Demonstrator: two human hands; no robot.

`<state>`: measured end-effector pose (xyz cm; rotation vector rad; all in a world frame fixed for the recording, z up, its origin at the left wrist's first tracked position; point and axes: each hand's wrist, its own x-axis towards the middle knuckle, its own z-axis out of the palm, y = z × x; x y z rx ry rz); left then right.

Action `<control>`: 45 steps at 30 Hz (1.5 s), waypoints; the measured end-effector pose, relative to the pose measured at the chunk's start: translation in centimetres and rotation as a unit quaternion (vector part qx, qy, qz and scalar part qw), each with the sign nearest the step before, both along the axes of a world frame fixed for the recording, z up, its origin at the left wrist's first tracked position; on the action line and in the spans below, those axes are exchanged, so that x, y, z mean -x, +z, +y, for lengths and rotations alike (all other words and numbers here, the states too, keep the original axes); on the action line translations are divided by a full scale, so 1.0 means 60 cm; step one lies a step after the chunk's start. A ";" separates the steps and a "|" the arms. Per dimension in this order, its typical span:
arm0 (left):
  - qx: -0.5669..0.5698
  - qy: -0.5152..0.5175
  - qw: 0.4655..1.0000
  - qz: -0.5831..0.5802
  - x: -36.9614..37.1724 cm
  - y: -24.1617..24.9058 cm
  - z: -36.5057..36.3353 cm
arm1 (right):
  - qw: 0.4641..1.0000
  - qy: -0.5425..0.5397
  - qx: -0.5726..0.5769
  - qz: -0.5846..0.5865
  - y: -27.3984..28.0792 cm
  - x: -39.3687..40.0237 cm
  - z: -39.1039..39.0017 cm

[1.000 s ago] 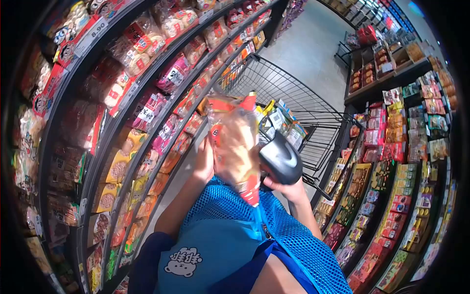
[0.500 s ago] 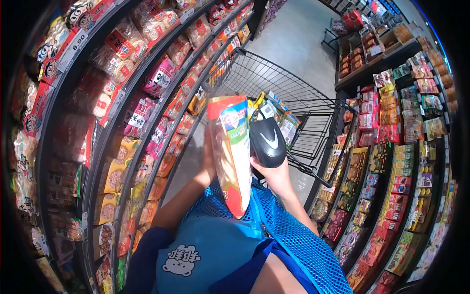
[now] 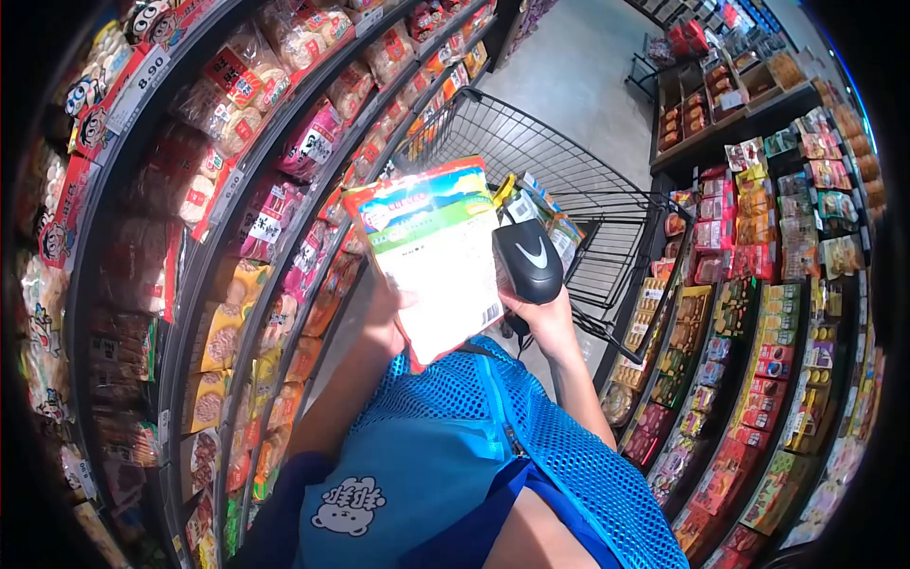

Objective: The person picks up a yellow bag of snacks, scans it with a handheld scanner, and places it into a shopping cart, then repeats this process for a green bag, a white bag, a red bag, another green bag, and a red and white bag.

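A snack package (image 3: 431, 256) with a red edge, a blue and green top and a pale label side faces me, with a barcode at its lower right. My left hand (image 3: 384, 318) grips its left edge, the fingers partly behind it. My right hand (image 3: 545, 318) is wrapped round a black handheld scanner (image 3: 531, 263), just right of the package. The scanner's head points up and away from me. Whether my right fingers also touch the package is hidden.
A black wire shopping cart (image 3: 550, 142) stands ahead, with several packets (image 3: 545, 213) in it. Shelves of bagged snacks (image 3: 232, 95) curve along the left. More packaged goods (image 3: 749, 223) fill the right shelves. Grey floor (image 3: 578, 57) shows beyond the cart.
The package has turned from its narrow side to its broad label side and tilted. My right hand and the scanner have shifted slightly right.
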<state>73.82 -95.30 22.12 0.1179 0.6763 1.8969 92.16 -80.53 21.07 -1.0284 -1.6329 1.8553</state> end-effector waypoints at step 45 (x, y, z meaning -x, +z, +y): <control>0.123 0.160 0.917 0.345 0.184 -0.070 0.118 | 0.993 0.033 0.099 -0.048 0.031 0.040 -0.025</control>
